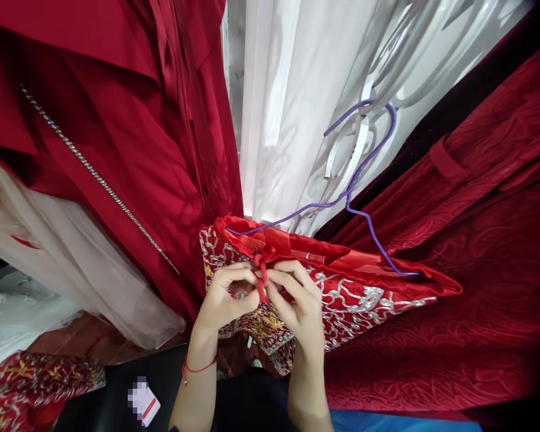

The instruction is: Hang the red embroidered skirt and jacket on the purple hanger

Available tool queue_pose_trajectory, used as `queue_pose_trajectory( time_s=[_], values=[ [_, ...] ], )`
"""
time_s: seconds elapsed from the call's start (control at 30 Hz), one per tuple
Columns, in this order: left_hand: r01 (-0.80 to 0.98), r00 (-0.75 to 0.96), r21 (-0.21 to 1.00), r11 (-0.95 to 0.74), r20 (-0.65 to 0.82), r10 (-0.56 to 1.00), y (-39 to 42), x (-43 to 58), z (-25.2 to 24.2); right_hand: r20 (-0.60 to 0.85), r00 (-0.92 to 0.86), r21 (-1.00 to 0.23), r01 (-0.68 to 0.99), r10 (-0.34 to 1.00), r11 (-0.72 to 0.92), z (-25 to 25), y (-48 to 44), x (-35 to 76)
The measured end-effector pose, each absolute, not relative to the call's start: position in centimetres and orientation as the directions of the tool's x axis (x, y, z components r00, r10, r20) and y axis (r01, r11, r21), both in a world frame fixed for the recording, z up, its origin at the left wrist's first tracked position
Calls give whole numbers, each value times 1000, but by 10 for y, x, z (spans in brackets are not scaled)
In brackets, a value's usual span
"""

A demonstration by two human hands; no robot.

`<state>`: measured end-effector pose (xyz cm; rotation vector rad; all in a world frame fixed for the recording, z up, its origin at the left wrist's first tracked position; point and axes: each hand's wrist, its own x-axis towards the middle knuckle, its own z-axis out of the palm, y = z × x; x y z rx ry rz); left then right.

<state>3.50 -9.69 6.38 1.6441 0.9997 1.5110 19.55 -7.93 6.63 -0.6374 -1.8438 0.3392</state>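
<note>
A red skirt with silver and gold embroidery hangs in front of me from a purple wire hanger. At its waistband a red drawstring cord sticks out, bunched or knotted. My left hand pinches the cord from the left, thumb and forefinger closed. From the other side my right hand has its fingers closed on the same cord. The fingertips of both hands nearly meet there and partly cover the cord. A thin red string bracelet circles my left wrist.
The hanger hooks onto white curved metalwork. Dark red garments hang at left, one with a sparkling trim, and a patterned red cloth hangs at right. At lower left, a white-and-red card lies on a black surface.
</note>
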Motion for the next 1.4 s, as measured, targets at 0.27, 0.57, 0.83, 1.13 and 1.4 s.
queue_pose_trajectory(
  time_s=[0.27, 0.57, 0.83, 1.13, 1.4],
  values=[
    [285, -489, 837, -466, 545, 680, -83, 45, 47, 811, -3, -509, 490, 585, 707, 71, -73, 198],
    [578, -616, 737, -350, 675, 406, -63, 25, 53, 872, 167, -435, 697, 460, 570, 69, -57, 199],
    [154, -531, 867, -474, 477, 700, -68, 30, 45, 581, 396, -812, 219, 711, 541, 56, -68, 176],
    [579, -454, 714, -395, 684, 571, -66, -1, 47, 808, 340, -572, 646, 481, 505, 49, -67, 182],
    [526, -332, 597, -606, 800, 500, -58, -4, 33, 501, 522, -856, 182, 690, 484, 49, -71, 172]
  ],
)
